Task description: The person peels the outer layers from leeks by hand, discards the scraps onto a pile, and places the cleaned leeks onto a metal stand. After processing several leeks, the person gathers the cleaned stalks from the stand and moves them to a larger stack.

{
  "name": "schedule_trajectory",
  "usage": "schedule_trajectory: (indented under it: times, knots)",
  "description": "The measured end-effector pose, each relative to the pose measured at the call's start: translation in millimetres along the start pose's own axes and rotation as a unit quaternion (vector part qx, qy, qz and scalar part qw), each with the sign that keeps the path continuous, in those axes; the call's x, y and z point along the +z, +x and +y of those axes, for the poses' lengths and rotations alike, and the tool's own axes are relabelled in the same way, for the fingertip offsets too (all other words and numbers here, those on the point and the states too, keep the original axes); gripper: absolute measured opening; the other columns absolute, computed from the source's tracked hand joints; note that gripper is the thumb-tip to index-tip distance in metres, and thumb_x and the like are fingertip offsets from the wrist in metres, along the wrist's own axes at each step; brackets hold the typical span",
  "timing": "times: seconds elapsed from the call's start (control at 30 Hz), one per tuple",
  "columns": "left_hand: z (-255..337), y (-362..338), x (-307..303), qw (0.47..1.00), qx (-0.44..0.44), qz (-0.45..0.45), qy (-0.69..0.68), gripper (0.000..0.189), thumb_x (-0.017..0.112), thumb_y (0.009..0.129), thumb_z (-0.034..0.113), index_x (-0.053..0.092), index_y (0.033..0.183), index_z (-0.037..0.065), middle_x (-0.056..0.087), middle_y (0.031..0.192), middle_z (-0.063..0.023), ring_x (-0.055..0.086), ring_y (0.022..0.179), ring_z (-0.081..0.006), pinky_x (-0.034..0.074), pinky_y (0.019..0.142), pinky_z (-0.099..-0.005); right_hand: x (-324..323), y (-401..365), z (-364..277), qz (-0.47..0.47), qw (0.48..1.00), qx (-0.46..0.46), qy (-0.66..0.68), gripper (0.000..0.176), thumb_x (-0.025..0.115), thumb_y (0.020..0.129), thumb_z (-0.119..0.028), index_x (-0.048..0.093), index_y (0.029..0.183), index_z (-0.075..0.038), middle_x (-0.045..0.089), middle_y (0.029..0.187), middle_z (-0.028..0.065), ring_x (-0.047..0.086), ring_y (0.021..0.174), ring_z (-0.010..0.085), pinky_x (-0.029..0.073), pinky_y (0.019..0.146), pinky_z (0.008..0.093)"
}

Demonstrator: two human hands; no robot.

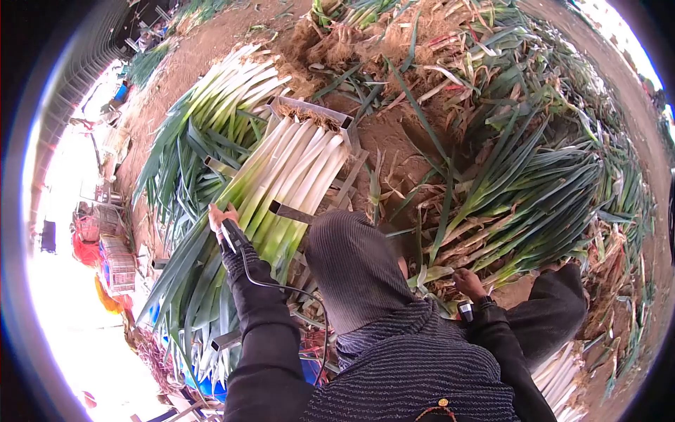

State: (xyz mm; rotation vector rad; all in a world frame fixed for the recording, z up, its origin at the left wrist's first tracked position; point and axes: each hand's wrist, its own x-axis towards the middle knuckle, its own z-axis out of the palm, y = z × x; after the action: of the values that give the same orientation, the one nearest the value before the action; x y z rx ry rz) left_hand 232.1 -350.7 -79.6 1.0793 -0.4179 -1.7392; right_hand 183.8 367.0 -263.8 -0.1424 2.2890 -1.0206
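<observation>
A row of trimmed leeks [292, 162] with white stems, green tops and brown roots lies side by side in a metal rack [313, 109]. My left hand [223, 216] is at the rack's left side, on the green part of the leeks, with thumb and fingers apart. On the other side, my right hand [470, 283] is low at the edge of a heap of untrimmed leeks [534, 204], fingers curled. A pale leek stem [432, 273] lies just left of those fingers; whether they grip it is hidden. Each wrist carries a small strapped device.
Another pile of cleaned leeks [232, 88] lies on the soil beyond the rack. Roots and peeled leaves [450, 42] litter the ground at the top. A metal bar [291, 212] juts from the rack near my hooded head [355, 264]. Crates [118, 264] stand far left.
</observation>
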Motion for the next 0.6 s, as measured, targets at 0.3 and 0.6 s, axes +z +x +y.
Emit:
schedule_trajectory:
  times: [0.3,0.6]
  knots:
    - [35.3,-44.4,3.7,0.978,-0.201,0.022,0.057,0.054,0.066,0.087,0.02,0.036,0.129,0.005,0.042,0.114,-0.0171,0.047,0.1,-0.0281,0.044,0.079,-0.0435,-4.0,5.2,-9.6,0.009,0.998,-0.015,-0.054,0.03,0.061,0.086,-0.026,0.063,0.102,-0.001,0.067,0.091,0.0179,0.065,0.085,0.0323,0.051,0.076,0.0404]
    - [-48.9,-284.6,148.1,0.834,-0.227,-0.503,-0.017,0.014,0.058,0.093,0.012,0.057,0.101,0.0,0.064,0.083,-0.0074,0.06,0.072,-0.0151,0.048,0.07,-0.0285,-40.1,41.8,-57.3,0.128,0.988,0.002,-0.088,0.029,0.059,0.084,-0.024,0.064,0.102,-0.001,0.064,0.098,0.0241,0.062,0.095,0.0391,0.05,0.078,0.045]
